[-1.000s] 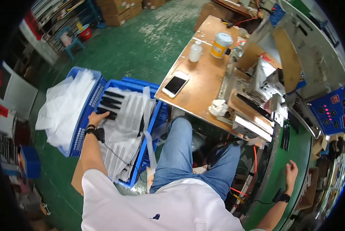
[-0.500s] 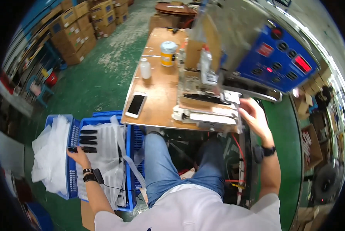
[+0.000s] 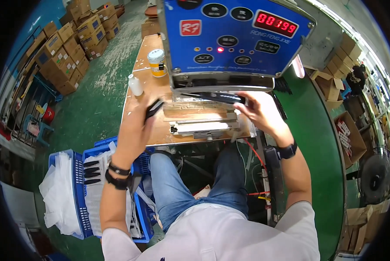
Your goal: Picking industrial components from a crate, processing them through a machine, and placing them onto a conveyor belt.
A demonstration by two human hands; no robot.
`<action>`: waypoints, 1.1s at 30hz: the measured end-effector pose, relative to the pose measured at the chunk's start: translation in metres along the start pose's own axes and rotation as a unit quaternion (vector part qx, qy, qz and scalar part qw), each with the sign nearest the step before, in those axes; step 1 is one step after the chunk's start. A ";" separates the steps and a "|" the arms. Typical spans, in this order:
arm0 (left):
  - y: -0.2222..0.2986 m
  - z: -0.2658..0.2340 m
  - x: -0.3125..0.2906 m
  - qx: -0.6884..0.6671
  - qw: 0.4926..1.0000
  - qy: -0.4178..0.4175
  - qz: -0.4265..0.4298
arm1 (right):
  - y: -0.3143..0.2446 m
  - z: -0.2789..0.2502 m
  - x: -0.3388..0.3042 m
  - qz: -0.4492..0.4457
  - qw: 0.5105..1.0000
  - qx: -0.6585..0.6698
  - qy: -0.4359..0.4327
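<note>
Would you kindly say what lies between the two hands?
The head view shows a long black piece, a wooden strip and a pale bar between the left hand and right hand.

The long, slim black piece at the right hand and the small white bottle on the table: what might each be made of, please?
Long black piece: probably plastic, glossy, from its bright highlights, though painted metal is possible. Small white bottle: likely plastic, satin, from its milky, softly shaded body.

The head view looks down from above the lap [image 3: 177,193] onto the nearby workbench [image 3: 160,132].
</note>
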State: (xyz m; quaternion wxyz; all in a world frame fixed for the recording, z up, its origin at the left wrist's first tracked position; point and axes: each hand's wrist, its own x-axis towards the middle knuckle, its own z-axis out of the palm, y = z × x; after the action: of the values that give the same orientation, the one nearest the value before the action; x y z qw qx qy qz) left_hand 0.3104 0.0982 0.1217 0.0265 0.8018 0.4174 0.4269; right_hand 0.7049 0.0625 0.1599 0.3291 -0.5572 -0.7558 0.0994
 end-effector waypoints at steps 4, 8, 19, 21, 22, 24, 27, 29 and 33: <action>0.041 0.057 0.046 0.106 0.968 -0.131 0.188 | 0.066 -0.036 -0.053 0.030 0.993 0.071 0.090; 0.053 0.102 0.055 0.119 0.951 -0.142 0.247 | 0.132 -0.068 -0.120 0.149 0.982 0.017 0.115; 0.045 0.041 0.012 0.001 0.986 -0.041 0.161 | 0.306 -0.050 -0.195 0.346 0.886 -0.254 0.177; -0.001 0.009 -0.025 0.015 0.996 -0.023 0.082 | 0.300 -0.022 -0.161 0.323 0.899 -0.262 0.138; -0.023 -0.009 -0.055 0.026 1.000 -0.003 0.012 | 0.286 -0.018 -0.146 0.316 0.911 -0.240 0.110; -0.059 -0.040 -0.106 0.051 0.992 0.051 -0.100 | 0.303 -0.021 -0.142 0.312 0.915 -0.224 0.123; -0.148 -0.081 -0.177 0.056 0.947 0.149 -0.281 | 0.375 -0.050 -0.169 0.287 0.912 -0.262 0.134; -0.193 -0.130 -0.242 0.124 0.894 0.162 -0.398 | 0.391 -0.048 -0.164 0.187 0.941 -0.267 0.096; -0.260 -0.178 -0.330 0.215 0.784 0.115 -0.571 | 0.397 -0.057 -0.169 0.257 0.919 -0.284 0.092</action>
State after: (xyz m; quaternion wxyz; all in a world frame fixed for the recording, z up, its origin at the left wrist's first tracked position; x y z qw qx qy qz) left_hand -0.0777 -0.0165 -0.0876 0.0443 0.3468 0.8796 0.3224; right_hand 1.0762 0.0391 -0.0672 0.1887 -0.8088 -0.5496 -0.0903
